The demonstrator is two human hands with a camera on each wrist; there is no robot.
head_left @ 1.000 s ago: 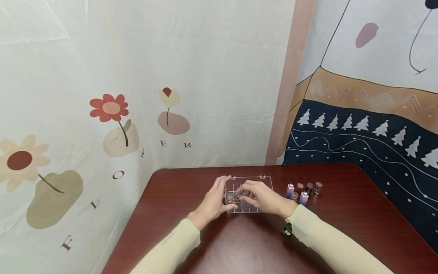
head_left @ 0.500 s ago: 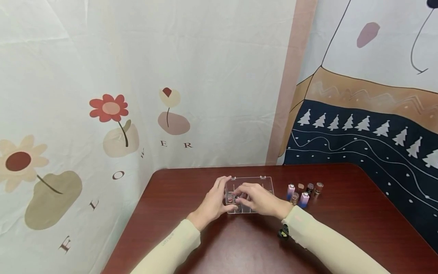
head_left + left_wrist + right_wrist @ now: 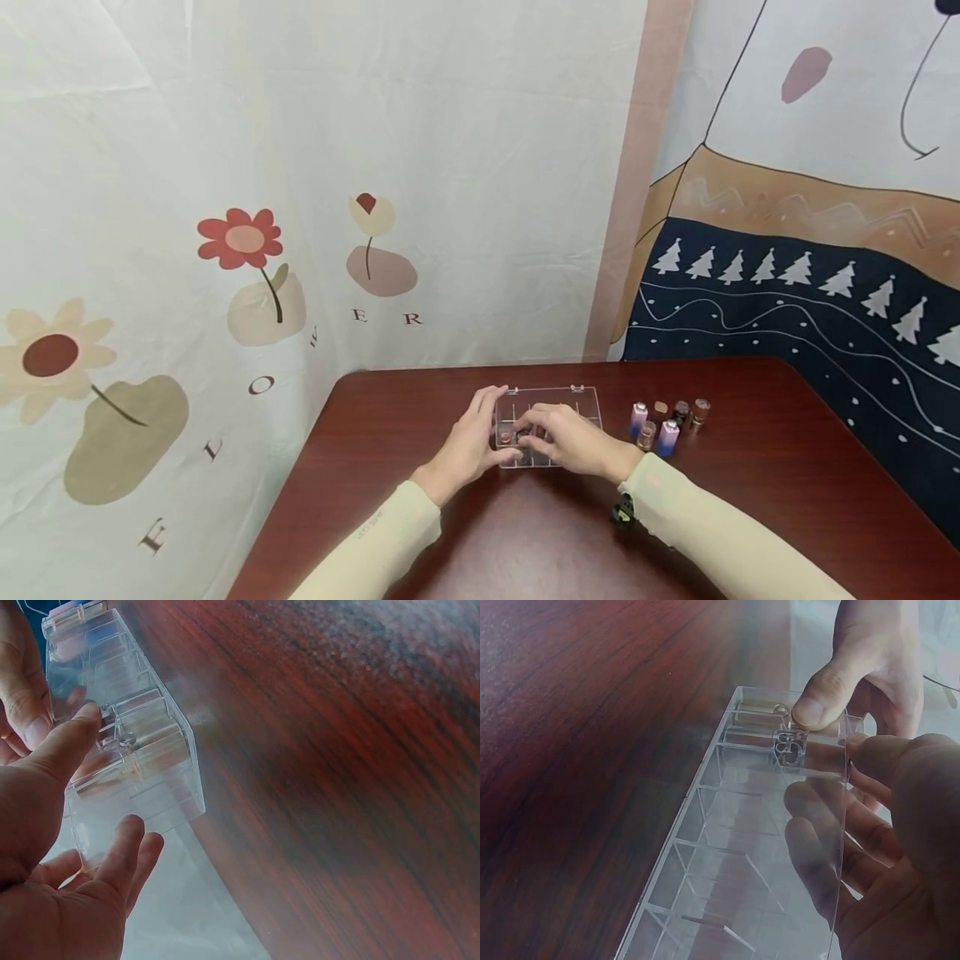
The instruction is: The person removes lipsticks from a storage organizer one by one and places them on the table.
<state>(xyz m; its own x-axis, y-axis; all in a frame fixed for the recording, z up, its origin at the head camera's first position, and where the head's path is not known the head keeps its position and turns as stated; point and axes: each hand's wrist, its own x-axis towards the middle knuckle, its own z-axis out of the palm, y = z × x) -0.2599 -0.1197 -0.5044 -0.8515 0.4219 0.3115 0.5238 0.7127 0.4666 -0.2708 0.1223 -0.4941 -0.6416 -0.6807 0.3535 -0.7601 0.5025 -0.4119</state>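
Observation:
A clear divided box [image 3: 551, 395] lies on the table with its hinges at the far edge. My left hand [image 3: 468, 437] grips its left end, the thumb [image 3: 75, 735] on the near rim and the fingers spread at the far side. A small jar [image 3: 506, 437] sits in a left compartment, and another small clear piece [image 3: 789, 750] shows in the right wrist view. Over the left part of the box, my right hand [image 3: 573, 437] has bent fingers reaching down among the compartments; whether they pinch anything is hidden.
Right of the box stand two pink-and-blue bottles [image 3: 638, 417] [image 3: 668, 437] and several small round jars [image 3: 701, 409]. The dark red table [image 3: 450, 550] meets patterned cloths [image 3: 480, 167] at its far edge. A dark watch [image 3: 623, 508] is on the right wrist.
My right hand has shifted slightly left and down over the left compartments, its fingers lower. The left hand keeps its hold, and the box has barely moved.

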